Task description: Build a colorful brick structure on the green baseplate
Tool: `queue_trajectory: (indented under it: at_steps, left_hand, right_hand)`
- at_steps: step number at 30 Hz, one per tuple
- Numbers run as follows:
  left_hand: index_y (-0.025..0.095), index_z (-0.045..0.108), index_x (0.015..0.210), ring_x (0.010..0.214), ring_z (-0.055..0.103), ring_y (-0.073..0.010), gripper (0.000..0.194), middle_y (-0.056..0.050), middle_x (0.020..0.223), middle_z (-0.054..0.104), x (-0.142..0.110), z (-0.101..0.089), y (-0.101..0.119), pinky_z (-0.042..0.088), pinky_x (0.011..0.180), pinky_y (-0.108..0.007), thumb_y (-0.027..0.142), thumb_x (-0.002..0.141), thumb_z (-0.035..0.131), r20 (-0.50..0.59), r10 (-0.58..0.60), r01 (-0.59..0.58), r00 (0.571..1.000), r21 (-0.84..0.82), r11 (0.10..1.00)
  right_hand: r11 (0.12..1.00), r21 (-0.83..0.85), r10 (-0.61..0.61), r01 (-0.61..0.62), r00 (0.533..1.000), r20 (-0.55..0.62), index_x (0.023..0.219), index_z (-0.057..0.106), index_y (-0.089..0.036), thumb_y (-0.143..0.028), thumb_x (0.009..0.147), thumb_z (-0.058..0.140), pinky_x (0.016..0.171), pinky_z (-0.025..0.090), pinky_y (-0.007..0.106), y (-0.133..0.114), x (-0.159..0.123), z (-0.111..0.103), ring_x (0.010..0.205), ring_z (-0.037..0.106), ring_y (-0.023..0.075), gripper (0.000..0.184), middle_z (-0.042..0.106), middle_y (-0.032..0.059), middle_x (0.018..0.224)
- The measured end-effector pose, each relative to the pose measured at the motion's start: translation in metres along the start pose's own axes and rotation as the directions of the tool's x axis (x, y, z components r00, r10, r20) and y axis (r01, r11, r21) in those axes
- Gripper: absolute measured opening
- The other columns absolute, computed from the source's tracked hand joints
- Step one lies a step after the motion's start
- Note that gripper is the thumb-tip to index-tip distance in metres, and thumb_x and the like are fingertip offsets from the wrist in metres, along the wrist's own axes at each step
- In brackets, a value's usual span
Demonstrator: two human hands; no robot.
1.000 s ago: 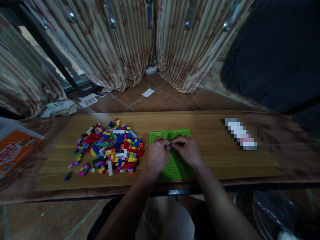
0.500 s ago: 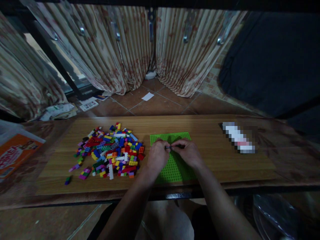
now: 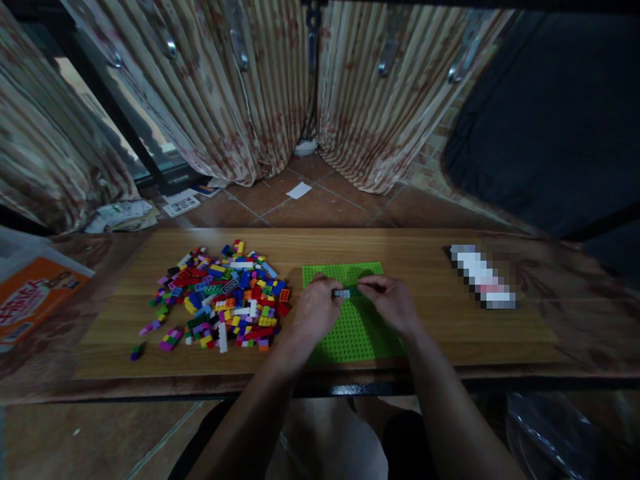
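Both my hands meet over a green studded baseplate (image 3: 350, 333) lying on a wooden board (image 3: 430, 320). My left hand (image 3: 315, 310) pinches the left end of a small grey and dark green brick piece (image 3: 347, 293). The right end of that piece is pinched in the curled fingers of my right hand (image 3: 393, 303). The piece is held just above the baseplate's far half. A heap of small bricks in many colours (image 3: 225, 297) lies on the board to the left of my left hand.
An orange box (image 3: 30, 300) sits at the far left. A pixelated white object (image 3: 483, 277) lies on the board's right side. Striped curtains (image 3: 240, 87), papers (image 3: 120, 215) on the tiled floor and a dark cloth (image 3: 550, 113) lie beyond the table.
My hands have drawn slightly apart, so the small piece between them shows more. The view has shifted a little.
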State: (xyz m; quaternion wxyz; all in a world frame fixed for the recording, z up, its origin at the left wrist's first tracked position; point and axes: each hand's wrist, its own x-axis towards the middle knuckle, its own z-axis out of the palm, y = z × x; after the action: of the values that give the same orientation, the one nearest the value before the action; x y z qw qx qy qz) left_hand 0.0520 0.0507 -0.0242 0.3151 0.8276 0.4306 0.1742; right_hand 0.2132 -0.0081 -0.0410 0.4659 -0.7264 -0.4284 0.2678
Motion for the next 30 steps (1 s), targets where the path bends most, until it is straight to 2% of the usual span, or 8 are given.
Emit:
queue_trajectory:
  at_steps: [5, 11, 15, 22, 26, 30]
  left_hand:
    - [0.020, 0.071, 0.093, 0.087, 0.064, -0.0155, 0.017, -0.005, 0.097, 0.068, 0.000, -0.003, 0.002, 0.049, 0.085, -0.028, 0.016, 0.083, 0.058, -0.010, -0.016, 0.016, 1.000, 0.009, 1.000]
    - [0.019, 0.070, 0.096, 0.088, 0.065, -0.0151, 0.018, -0.004, 0.096, 0.071, 0.006, -0.015, -0.014, 0.049, 0.084, -0.027, 0.018, 0.083, 0.058, -0.022, -0.063, 0.063, 0.998, -0.021, 0.998]
    - [0.019, 0.069, 0.098, 0.088, 0.065, -0.0163, 0.019, -0.005, 0.095, 0.072, 0.005, -0.021, -0.015, 0.048, 0.081, -0.027, 0.018, 0.082, 0.060, -0.020, -0.106, 0.106, 0.994, 0.012, 0.994]
    - [0.023, 0.068, 0.095, 0.085, 0.065, -0.0163, 0.017, -0.003, 0.096, 0.069, -0.003, -0.007, 0.000, 0.048, 0.077, -0.026, 0.021, 0.086, 0.054, -0.025, -0.016, 0.020, 1.000, 0.143, 0.990]
    - [0.021, 0.069, 0.093, 0.082, 0.065, -0.0179, 0.019, -0.005, 0.095, 0.068, -0.006, -0.004, 0.008, 0.048, 0.075, -0.027, 0.021, 0.088, 0.050, -0.019, -0.012, 0.017, 1.000, 0.244, 0.970]
    - [0.021, 0.070, 0.093, 0.083, 0.064, -0.0184, 0.022, -0.007, 0.097, 0.067, -0.006, -0.003, 0.011, 0.048, 0.074, -0.027, 0.020, 0.089, 0.048, -0.009, -0.009, 0.011, 1.000, 0.260, 0.966]
  right_hand:
    - [0.989, -0.128, -0.060, 0.068, 0.996, 0.065, 0.083, 0.074, -0.022, -0.030, 0.074, 0.066, 0.079, 0.049, 0.035, -0.004, -0.002, 0.000, 0.081, 0.064, 0.0189, 0.015, 0.071, 0.0037, 0.085]
    - [0.974, -0.181, -0.123, 0.137, 0.989, 0.088, 0.084, 0.074, -0.024, -0.024, 0.075, 0.065, 0.082, 0.048, 0.035, -0.002, -0.004, 0.002, 0.084, 0.063, 0.0180, 0.013, 0.067, 0.0034, 0.091]
    - [0.965, -0.203, -0.148, 0.166, 0.984, 0.098, 0.086, 0.074, -0.023, -0.022, 0.078, 0.063, 0.086, 0.047, 0.036, -0.001, -0.005, 0.004, 0.085, 0.062, 0.0180, 0.014, 0.066, 0.0042, 0.091]
    - [0.961, -0.190, -0.183, 0.201, 0.977, 0.106, 0.086, 0.074, -0.023, -0.020, 0.079, 0.063, 0.083, 0.048, 0.034, 0.001, -0.005, 0.004, 0.083, 0.062, 0.0172, 0.013, 0.065, 0.0033, 0.088]
    - [0.958, -0.196, -0.187, 0.207, 0.975, 0.117, 0.087, 0.074, -0.023, -0.021, 0.080, 0.063, 0.083, 0.048, 0.035, 0.001, -0.005, 0.004, 0.084, 0.062, 0.0174, 0.014, 0.065, 0.0034, 0.089]
    - [0.953, -0.203, -0.203, 0.227, 0.971, 0.130, 0.087, 0.075, -0.022, -0.020, 0.081, 0.062, 0.083, 0.048, 0.034, -0.001, -0.005, 0.003, 0.084, 0.062, 0.0174, 0.014, 0.066, 0.0042, 0.088]
